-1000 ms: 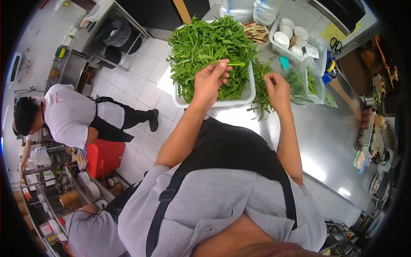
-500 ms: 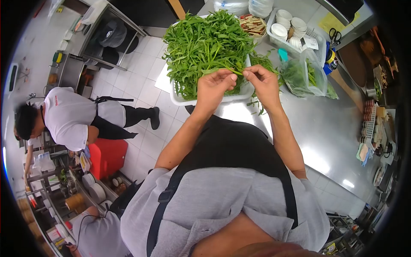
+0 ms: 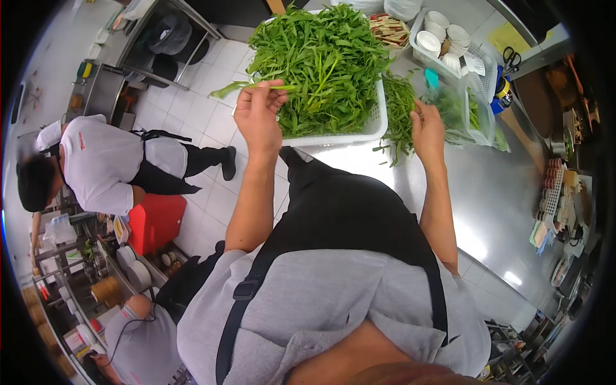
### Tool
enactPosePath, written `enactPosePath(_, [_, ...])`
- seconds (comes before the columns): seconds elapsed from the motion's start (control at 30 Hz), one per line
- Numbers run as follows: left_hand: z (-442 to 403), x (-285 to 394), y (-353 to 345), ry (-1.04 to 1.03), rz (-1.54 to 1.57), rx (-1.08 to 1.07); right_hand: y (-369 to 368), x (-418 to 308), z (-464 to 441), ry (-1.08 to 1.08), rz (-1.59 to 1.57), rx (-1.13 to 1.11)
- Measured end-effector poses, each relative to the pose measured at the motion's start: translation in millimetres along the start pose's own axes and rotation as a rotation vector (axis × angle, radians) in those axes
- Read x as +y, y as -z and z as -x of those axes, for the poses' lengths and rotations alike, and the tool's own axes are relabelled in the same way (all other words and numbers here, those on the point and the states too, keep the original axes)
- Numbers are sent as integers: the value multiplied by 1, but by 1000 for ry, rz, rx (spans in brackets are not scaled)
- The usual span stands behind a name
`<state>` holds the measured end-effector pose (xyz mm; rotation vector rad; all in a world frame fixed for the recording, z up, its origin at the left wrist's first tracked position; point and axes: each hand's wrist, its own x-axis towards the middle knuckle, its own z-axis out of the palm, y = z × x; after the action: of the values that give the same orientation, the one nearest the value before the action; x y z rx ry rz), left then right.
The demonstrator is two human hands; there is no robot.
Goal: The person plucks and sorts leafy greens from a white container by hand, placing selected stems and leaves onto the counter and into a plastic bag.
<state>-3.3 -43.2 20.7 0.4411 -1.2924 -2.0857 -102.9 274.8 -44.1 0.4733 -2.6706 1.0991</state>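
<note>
Leafy green stalk [image 3: 226, 89], kitchen prep: it's pinched btwn thumb & fingers of the worker's L hand [image 3: 258, 119], held level at the near L corner of a white plastic basket [image 3: 350, 138], leafy tip pointing L over the tiled floor [image 3: 212, 119]. Basket is heaped above its rim w/ loose greens [image 3: 321, 58]. R hand [image 3: 428, 128] is just beside a smaller pile of greens [image 3: 399, 112] on the steel counter [image 3: 475, 192], R of the basket; its fingers are curled, thumb near fingertips, but can't tell if anything's in them.

Farther R, a clear plastic bag [image 3: 482, 120] w/ more greens lies on the counter near a teal item [image 3: 431, 79]. Behind: small white cups [image 3: 457, 33] stacked in a perforated basket [image 3: 486, 67], black-handled scissors [image 3: 511, 56] nearby, plus a tub of red-and-white sticks [image 3: 388, 29] next to the greens.

Worker wears a gray shirt & blk apron [image 3: 346, 205]. At L, a co-worker [image 3: 106, 160] in white shirt bends beside a red box [image 3: 157, 221]; another person [image 3: 144, 340], gray shirt, is at lower L.
</note>
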Motion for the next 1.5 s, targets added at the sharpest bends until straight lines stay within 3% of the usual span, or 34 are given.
enactPosePath(0.07, [2, 4, 12, 26, 15, 17, 8, -45, -2, 16, -226, -52])
enactPosePath(0.17, [3, 0, 16, 66, 9, -3, -6, -81, -5, 38, -455, -379])
enactPosePath(0.23, [12, -4, 12, 101, -11, -53, -21, -106, -5, 118, -292, -501])
enactPosePath(0.33, [22, -11, 8, 139, -44, -125, -60, -114, 2, 224, -41, -387])
enactPosePath(0.47, [23, -10, 1, 109, -117, -150, -50, -119, -6, 147, -106, -436])
enactPosePath(0.6, [17, -15, 2, 62, -157, -135, -38, -139, -26, -32, -271, -220])
enactPosePath(0.7, [12, -20, -3, 24, -203, -137, -60, -135, -56, -97, -390, -208])
enactPosePath(0.83, [6, -9, -8, -26, -288, -69, -72, -122, -81, -151, -779, -314])
enactPosePath(1.0, [2, 5, -9, 8, -285, -143, -43, -125, -84, -266, -1013, -506])
enactPosePath(1.2, [12, 2, -33, 157, -272, -298, -28, -139, -81, -201, -1092, -510])
enactPosePath(1.5, [15, -6, -40, 150, -336, -263, -17, -140, -69, -65, -884, -513])
